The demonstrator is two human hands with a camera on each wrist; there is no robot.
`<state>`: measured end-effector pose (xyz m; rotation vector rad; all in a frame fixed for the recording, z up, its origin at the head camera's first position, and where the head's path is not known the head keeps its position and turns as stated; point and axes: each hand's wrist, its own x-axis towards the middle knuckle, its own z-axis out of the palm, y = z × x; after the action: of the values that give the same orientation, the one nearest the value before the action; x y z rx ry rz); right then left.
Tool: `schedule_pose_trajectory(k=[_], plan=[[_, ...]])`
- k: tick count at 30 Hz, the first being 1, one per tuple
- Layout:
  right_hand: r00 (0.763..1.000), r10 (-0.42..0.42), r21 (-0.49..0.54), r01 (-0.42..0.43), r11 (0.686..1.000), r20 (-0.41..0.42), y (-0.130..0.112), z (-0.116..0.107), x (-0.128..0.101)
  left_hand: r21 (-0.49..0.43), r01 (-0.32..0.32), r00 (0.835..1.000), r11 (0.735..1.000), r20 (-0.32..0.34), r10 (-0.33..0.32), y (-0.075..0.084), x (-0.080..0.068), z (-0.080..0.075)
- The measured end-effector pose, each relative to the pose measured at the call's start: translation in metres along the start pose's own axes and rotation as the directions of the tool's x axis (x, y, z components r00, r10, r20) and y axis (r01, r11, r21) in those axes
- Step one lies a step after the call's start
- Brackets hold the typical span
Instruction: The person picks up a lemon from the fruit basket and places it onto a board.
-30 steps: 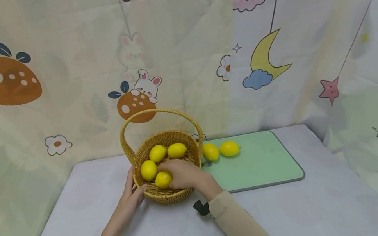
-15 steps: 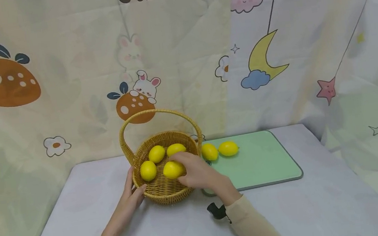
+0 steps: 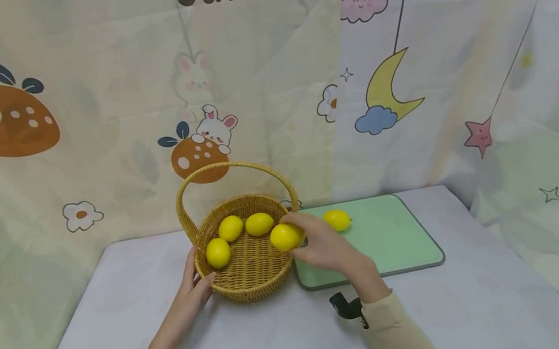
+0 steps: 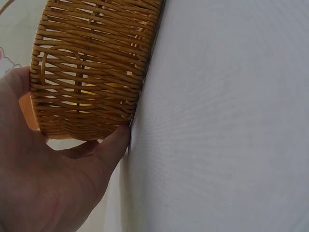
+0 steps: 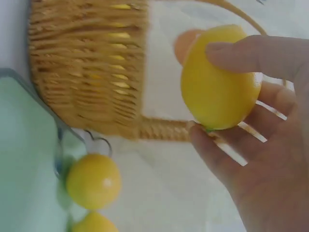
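A round wicker basket (image 3: 256, 266) with a tall handle stands on the table, with three yellow lemons (image 3: 218, 253) inside along its left and far sides. My left hand (image 3: 188, 293) grips the basket's left side, thumb at the rim and fingers outside; the left wrist view shows thumb and fingers spanning the woven wall. My right hand (image 3: 327, 245) pinches another lemon (image 5: 219, 87) between thumb and fingers, raised at the basket's right rim. Two more lemons (image 5: 94, 181) lie beside the basket on the green board; in the head view my right hand hides one.
The green board (image 3: 398, 241) with a grey edge lies flat right of the basket, near the table's back. A white cloth covers the table (image 3: 279, 343). Right behind it hangs a printed curtain (image 3: 268, 82).
My right hand has lifted its lemon from the basket's front and carried it right to the rim, now covering one lemon on the board. The left hand stays on the basket.
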<state>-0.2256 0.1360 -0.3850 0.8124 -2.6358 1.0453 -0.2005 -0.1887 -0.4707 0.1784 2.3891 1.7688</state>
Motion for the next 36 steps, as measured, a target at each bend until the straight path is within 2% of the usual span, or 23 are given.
schedule_pose_trajectory(k=[7, 17, 23, 27, 36], plan=[[0.998, 0.057, -0.031, -0.058, 0.998, -0.036, 0.008, -0.028, -0.01, -0.014, 0.008, 1.0, 1.0, 0.001, -0.008, 0.001, 0.0, 0.001], [0.969, 0.243, -0.101, -0.247, 0.964, -0.052, 0.048, -0.051, -0.019, -0.004, 0.016, 1.0, 1.0, -0.001, -0.016, 0.003, 0.0, 0.001], [0.947, 0.321, -0.114, -0.318, 0.941, 0.011, 0.072, -0.048, -0.022, 0.002, 0.009, 1.0, 1.0, -0.004, -0.009, 0.003, -0.001, 0.001], [0.941, 0.336, -0.148, -0.326, 0.934, 0.047, 0.087, -0.039, -0.024, -0.001, 0.006, 1.0, 1.0, -0.003, -0.006, 0.003, -0.001, 0.0], [0.945, 0.323, -0.209, -0.308, 0.928, 0.043, 0.106, -0.029, -0.027, -0.005, 0.01, 1.0, 1.0, 0.001, -0.01, 0.003, 0.0, 0.001]])
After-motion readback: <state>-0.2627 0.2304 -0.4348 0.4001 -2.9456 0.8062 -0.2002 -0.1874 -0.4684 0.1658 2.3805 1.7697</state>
